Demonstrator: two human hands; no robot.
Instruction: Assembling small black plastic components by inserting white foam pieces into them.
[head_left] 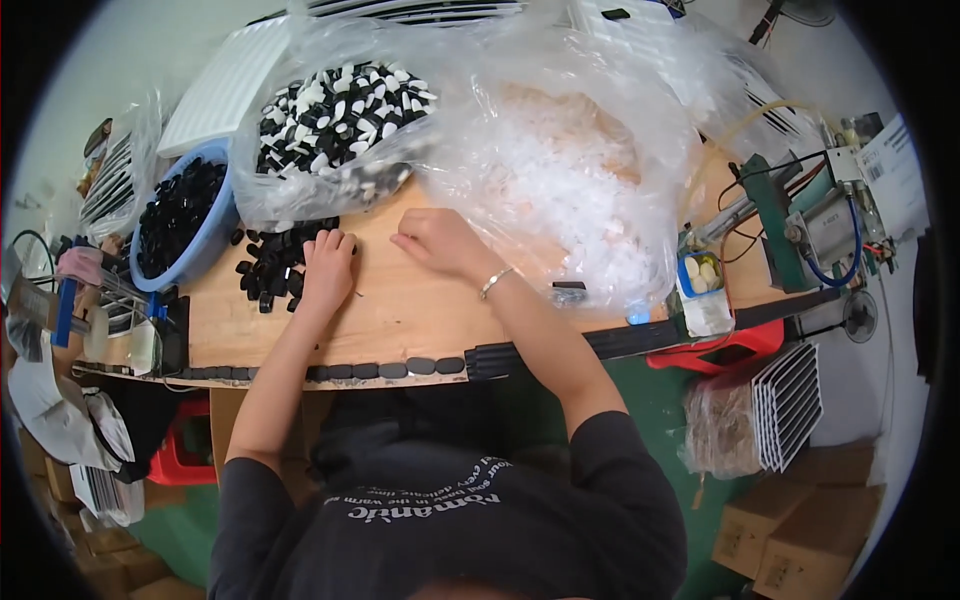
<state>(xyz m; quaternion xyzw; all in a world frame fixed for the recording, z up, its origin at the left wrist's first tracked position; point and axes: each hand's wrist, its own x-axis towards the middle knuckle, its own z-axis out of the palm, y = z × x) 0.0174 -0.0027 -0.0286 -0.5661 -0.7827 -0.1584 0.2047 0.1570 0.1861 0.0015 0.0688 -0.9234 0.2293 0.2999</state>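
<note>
My left hand (pixel 328 266) rests on the wooden tabletop, at the right edge of a loose pile of small black plastic pieces (pixel 266 268). Its fingers are bent and close together, with a black bit showing beside the fingertips. A short way to the right, my right hand (pixel 438 240) is curled with thumb and fingers together; whatever may be inside is hidden. Behind my hands, a clear plastic bag (pixel 268 208) holds many black and white oval pieces (pixel 345 115). Along the near table edge runs a row of dark oval pieces (pixel 365 371).
A blue basin (pixel 226 200) of black pieces stands left. Right of my hands spreads a large clear bag (pixel 480 110) with small white pieces (pixel 570 190). Farther right are a blue box (pixel 684 272) and a green-framed machine (pixel 772 225). A red stool (pixel 765 340) stands below.
</note>
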